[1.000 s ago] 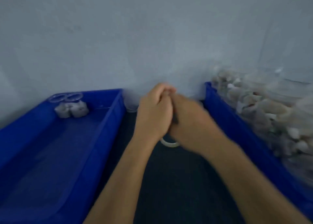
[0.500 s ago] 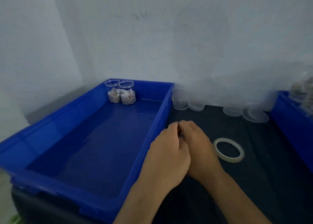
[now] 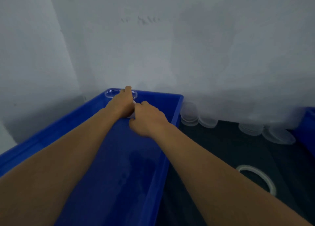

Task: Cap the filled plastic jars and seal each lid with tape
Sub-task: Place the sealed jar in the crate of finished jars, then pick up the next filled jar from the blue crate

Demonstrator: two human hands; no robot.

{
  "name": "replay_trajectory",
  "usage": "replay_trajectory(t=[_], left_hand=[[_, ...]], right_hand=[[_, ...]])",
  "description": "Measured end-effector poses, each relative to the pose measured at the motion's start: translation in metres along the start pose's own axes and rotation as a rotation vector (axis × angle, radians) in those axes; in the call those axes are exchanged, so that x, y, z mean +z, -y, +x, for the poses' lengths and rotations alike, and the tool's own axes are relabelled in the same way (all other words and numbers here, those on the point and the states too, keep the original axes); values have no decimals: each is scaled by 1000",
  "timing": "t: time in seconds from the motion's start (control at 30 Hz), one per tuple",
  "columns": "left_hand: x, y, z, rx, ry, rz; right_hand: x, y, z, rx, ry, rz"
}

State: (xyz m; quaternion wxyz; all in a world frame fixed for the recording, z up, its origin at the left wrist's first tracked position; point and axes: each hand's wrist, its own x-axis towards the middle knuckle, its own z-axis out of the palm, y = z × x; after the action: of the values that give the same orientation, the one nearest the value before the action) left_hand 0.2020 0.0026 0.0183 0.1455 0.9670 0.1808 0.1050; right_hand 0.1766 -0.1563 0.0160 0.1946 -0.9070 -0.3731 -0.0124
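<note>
Clear plastic jars [image 3: 110, 94] with white filling stand in the far corner of the big blue plastic crate [image 3: 177, 106]. Both arms have just stretched into that corner from the dark counter [image 3: 221, 150]: left hand [image 3: 121, 103] and right hand [image 3: 147, 117] meet at a jar, grip hidden. Probably a sealed jar being stored. Right of the crate lie the tape ring [image 3: 269, 181] and clear lids [image 3: 189, 114].

The blue bin [image 3: 172, 140] is smooth, glossy plastic. Right of it, clear plastic lids [image 3: 189, 114] lean on a matt whitish wall [image 3: 170, 46], and a translucent tape roll [image 3: 257, 178] lies on dark, matt, finely textured matting [image 3: 221, 149].
</note>
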Motion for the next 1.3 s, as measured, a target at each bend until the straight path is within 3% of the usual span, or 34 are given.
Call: replay_trajectory(t=[0.13,0.23,0.37,0.5,0.63,0.73,0.83,0.97,1.07,1.17,1.3], left_hand=[[40,13,41,-29,68,183],[49,16,57,-43,26,245],[51,24,71,10,-99,154],[55,26,79,-77,-109,311],[56,21,66,-2,-108,467],[45,6,48,-18,-190,381],[23,-12,34,74,-272,371],[-12,-47,14,192,-525,-14],[-35,-89,-13,276,-623,-94],[-43,-136,-51,421,-646,-176],[-14,-187,-101,507,-535,-329]], right_hand=[[15,-17,29,31,87,-124],[22,-32,35,32,105,-148],[17,-43,31,18,86,-126],[5,-50,19,1,40,-121],[-10,-60,2,-14,0,-127],[-23,-67,-10,-22,-17,-171],[-38,-71,-22,-21,-48,-212],[-64,-78,-36,-4,-138,-107],[-77,-85,-49,-2,-248,27],[-80,-99,-70,63,-366,172],[-69,-128,-108,148,-501,361]])
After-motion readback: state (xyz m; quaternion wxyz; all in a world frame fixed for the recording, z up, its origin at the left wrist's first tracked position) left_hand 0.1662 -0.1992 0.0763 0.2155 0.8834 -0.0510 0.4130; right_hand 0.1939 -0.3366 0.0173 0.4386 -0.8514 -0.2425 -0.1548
